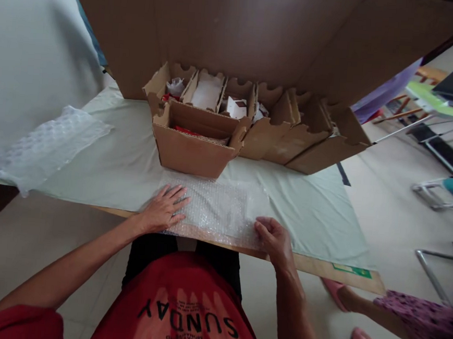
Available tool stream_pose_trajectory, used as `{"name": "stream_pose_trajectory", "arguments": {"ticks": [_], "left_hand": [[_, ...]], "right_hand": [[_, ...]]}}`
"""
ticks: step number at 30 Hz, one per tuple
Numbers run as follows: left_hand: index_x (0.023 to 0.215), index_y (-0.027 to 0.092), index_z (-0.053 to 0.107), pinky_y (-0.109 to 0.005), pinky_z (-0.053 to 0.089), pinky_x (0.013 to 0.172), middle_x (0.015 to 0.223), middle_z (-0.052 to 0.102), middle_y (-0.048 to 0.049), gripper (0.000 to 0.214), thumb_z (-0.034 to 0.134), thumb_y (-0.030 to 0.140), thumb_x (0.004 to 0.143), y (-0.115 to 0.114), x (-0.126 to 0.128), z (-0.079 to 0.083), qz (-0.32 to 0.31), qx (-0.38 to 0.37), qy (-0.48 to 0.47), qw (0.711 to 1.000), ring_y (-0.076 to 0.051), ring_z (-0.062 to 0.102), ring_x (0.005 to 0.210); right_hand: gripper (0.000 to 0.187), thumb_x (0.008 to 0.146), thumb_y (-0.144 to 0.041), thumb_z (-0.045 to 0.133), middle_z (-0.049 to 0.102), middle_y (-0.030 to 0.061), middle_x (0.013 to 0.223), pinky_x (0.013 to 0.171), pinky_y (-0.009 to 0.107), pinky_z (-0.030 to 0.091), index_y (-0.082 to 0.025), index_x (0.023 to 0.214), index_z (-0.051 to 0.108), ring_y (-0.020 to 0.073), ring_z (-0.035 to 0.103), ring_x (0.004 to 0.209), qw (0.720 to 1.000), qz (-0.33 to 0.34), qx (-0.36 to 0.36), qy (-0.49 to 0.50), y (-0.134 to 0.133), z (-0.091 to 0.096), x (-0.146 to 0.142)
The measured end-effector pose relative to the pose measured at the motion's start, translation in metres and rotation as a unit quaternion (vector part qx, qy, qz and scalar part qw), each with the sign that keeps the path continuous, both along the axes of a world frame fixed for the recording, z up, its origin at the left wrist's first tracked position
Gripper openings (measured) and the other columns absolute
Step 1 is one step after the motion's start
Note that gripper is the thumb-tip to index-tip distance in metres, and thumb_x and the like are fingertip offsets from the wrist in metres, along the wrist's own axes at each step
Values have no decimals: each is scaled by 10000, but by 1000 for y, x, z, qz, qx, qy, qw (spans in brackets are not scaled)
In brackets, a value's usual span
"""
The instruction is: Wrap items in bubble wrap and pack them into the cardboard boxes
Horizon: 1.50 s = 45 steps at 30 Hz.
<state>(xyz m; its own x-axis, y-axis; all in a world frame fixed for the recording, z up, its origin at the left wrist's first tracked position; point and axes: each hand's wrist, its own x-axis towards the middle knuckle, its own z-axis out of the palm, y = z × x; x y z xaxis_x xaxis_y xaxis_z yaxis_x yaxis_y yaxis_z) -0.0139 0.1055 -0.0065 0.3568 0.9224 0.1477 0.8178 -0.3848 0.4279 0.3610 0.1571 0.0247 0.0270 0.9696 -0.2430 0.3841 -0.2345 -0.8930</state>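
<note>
A sheet of bubble wrap [217,208] lies flat at the near edge of the table, on a pale green cloth [310,207]. My left hand [164,209] rests flat on the sheet's left end with fingers spread. My right hand [274,238] has its fingers curled, pinching the sheet's right near corner. Just behind the sheet stands an open cardboard box [193,146] with dividers, holding white and red items.
More cardboard divider trays [303,134] sit behind to the right, under a large cardboard panel [237,29]. A loose pile of bubble wrap [43,147] hangs over the table's left end. Another person's legs in pink slippers [371,322] are at lower right, chairs beyond.
</note>
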Motion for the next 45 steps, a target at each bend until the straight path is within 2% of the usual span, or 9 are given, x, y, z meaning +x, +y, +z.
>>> {"name": "stream_pose_trajectory", "arguments": {"ticks": [7, 10, 14, 18, 23, 28, 33, 39, 45], "left_hand": [[1339, 276, 661, -531, 230, 1256, 1519, 561, -97, 473, 595, 492, 923, 14, -17, 16, -21, 20, -38, 999, -313, 425, 1475], [1326, 241, 652, -533, 342, 1206, 1442, 612, -120, 451, 553, 455, 941, 23, -36, 24, 108, 79, -99, 986, -314, 521, 1379], [1466, 190, 475, -544, 453, 1108, 1451, 557, -179, 704, 657, 407, 822, 63, -61, 31, 312, 107, -276, 903, -346, 535, 1344], [1386, 177, 511, -530, 480, 1080, 1362, 624, -168, 699, 683, 362, 734, 96, -54, 28, 259, 27, -421, 869, -336, 599, 1261], [1400, 178, 464, -487, 480, 1096, 1335, 636, -146, 682, 667, 365, 777, 86, -21, 13, 241, 34, -456, 856, -293, 635, 1220], [1491, 181, 394, -518, 453, 1128, 1404, 594, -165, 725, 633, 370, 833, 68, -18, 4, 244, 40, -425, 871, -316, 597, 1293], [1586, 236, 296, -588, 353, 1192, 1547, 466, -182, 764, 613, 323, 897, 30, 5, 5, 316, 186, -221, 904, -362, 443, 1441], [1494, 238, 495, -621, 239, 1224, 1618, 413, -146, 549, 559, 362, 963, 17, 61, 11, 85, 75, 60, 992, -358, 335, 1513], [1525, 270, 466, -595, 193, 1233, 1630, 413, -100, 604, 545, 487, 966, 9, 30, -4, 42, 40, 144, 988, -334, 337, 1512]], "right_hand": [[395, 778, -521, 592, 746, 64, 836, 648, 354, 490, -206, 989, 700, 209, 652, 653, 960, -14, 131, -249, -8, 10, 26], [417, 848, -536, 573, 738, 116, 1046, 692, 373, 528, -201, 1064, 694, 238, 681, 803, 946, -3, 225, -235, 1, 26, 3], [543, 860, -527, 631, 652, 163, 1326, 721, 396, 577, -210, 1300, 624, 299, 677, 1049, 952, 92, 268, -120, 37, 36, -62], [679, 820, -497, 667, 606, 192, 1412, 774, 428, 595, -186, 1411, 542, 341, 653, 1160, 961, 152, 227, -41, 84, 29, -117], [442, 870, -358, 556, 745, 109, 1158, 811, 419, 585, -208, 1279, 629, 259, 717, 936, 965, 145, 218, -19, 114, 19, -134], [492, 893, -354, 524, 718, 134, 1251, 827, 412, 603, -195, 1354, 588, 271, 711, 1066, 962, 156, 224, 3, 109, 16, -119], [484, 937, -409, 559, 623, 149, 1413, 968, 493, 567, -234, 1388, 591, 308, 629, 1247, 944, 152, 277, -94, 74, 0, -86], [580, 912, -280, 607, 492, 156, 1558, 1118, 541, 445, -213, 1482, 519, 331, 495, 1402, 871, 292, 291, -266, 42, -17, -91], [497, 998, -401, 521, 528, 125, 1541, 1109, 524, 442, -226, 1462, 548, 323, 477, 1431, 824, 294, 307, -374, 35, -34, -36]]}}
